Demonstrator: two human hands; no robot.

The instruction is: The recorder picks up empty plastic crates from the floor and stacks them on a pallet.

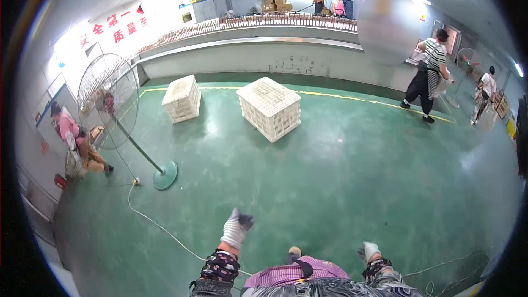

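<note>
My left hand (236, 228) wears a white work glove with dark fingertips and is raised in front of me over the green floor (330, 176), fingers loosely curled, holding nothing. A patterned sleeve cover wraps its forearm. My right hand (369, 251), also gloved, hangs low by my body with only its top showing, and nothing shows in it. Between them my purple striped top and one shoe tip (294, 253) are visible. Neither hand touches anything.
A standing fan (110, 99) on a round base stands at left, with a white cable (159, 225) trailing across the floor. Two white plastic crates (181, 98) (270, 107) sit ahead. A long conveyor counter (247, 41) runs behind. One person crouches at left; others stand at right and back.
</note>
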